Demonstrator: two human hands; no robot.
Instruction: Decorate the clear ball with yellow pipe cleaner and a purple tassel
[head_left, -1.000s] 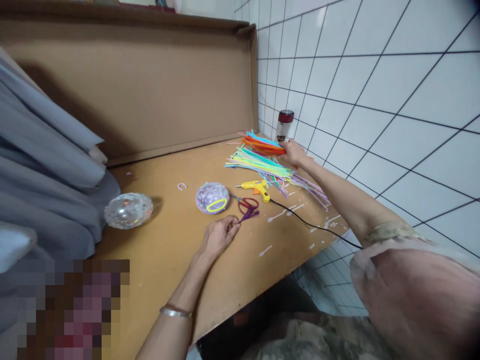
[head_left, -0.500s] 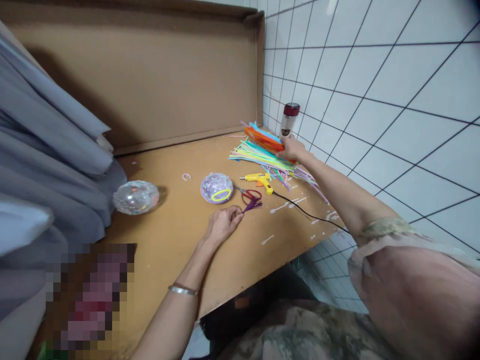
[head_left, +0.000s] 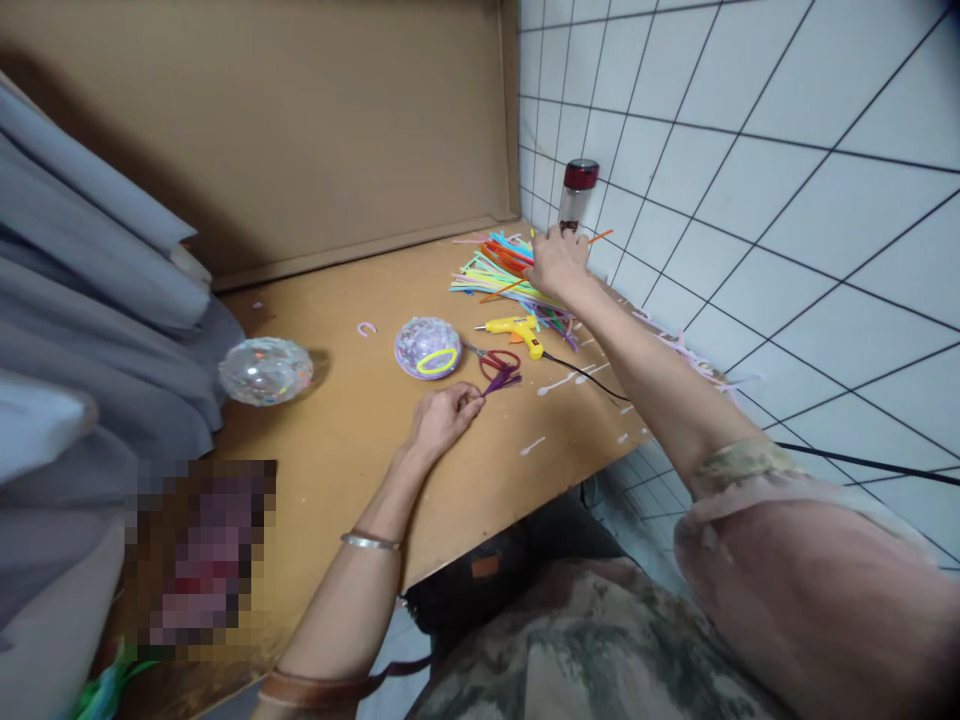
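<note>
My left hand [head_left: 446, 412] rests on the table, its thumb and fingers pinched on the thin end of a purple tassel [head_left: 501, 380]. My right hand [head_left: 559, 265] reaches over a pile of coloured pipe cleaners [head_left: 491, 277]. An orange pipe cleaner [head_left: 601, 237] sticks out on both sides of its bent fingers, whose tips are hidden. Beyond my left hand sits a round, lilac-rimmed clear ball or bowl [head_left: 427, 340] with a yellow ring [head_left: 437, 361] on it. Red-handled scissors [head_left: 499, 362] lie just behind the tassel.
A yellow glue gun [head_left: 517, 332] with a black cord lies right of the scissors. At the left stands a clear decorated ball [head_left: 266, 371]. A red-capped bottle [head_left: 576, 193] stands by the tiled wall [head_left: 720, 200]. Whitish glue streaks [head_left: 559, 384] mark the table. Grey cloth [head_left: 90, 270] hangs left.
My right hand has shifted up and left across the pile. The orange bunch now lies lower, and a single orange pipe cleaner crosses the pile. My left hand keeps its pinch; the view has tilted slightly.
</note>
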